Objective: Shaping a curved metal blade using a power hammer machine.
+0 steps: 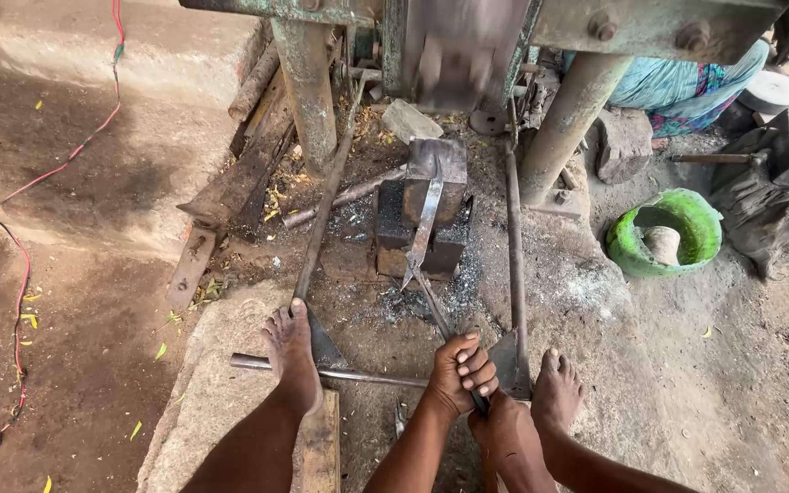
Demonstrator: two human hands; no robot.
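Both my hands grip the handles of long iron tongs (437, 315) low in the middle of the view. My left hand (457, 369) is wrapped around the upper part of the handles. My right hand (500, 429) is closed on them just below, touching the left. The tongs hold a flat grey metal blade (425, 224) that rests on the dark anvil block (435, 187). A blurred hammer head (450, 55) of the power hammer hangs above the block. My left foot (293, 351) presses a treadle bar (321, 228); my right foot (555, 388) rests beside another bar.
Rusty green machine posts (310, 87) flank the anvil. A green basin (664, 233) with a stone sits right. A person in a teal garment (678, 87) sits behind the machine. A red cable (25, 265) runs down the left floor. A horizontal rod (358, 374) lies by my feet.
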